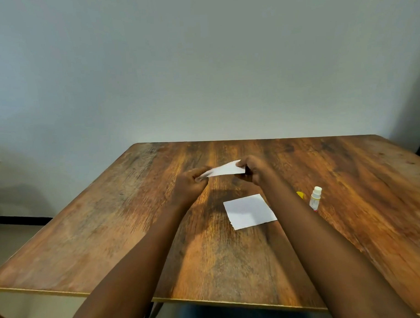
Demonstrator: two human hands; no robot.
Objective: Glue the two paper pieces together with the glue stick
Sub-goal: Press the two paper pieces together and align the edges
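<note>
A white paper piece [225,169] hangs in the air above the middle of the wooden table [111,221]. My left hand [192,183] pinches its left end and my right hand [253,168] pinches its right end. A second white paper piece [249,211] lies flat on the table below and nearer, partly under my right forearm. The glue stick [315,198] stands uncapped to the right of that sheet, white with a yellow band. Its yellow cap [300,194] lies just left of it, half hidden by my right forearm.
A pale wall stands right behind the table's far edge. The table's near edge runs across the bottom of the view, with the floor visible at the left.
</note>
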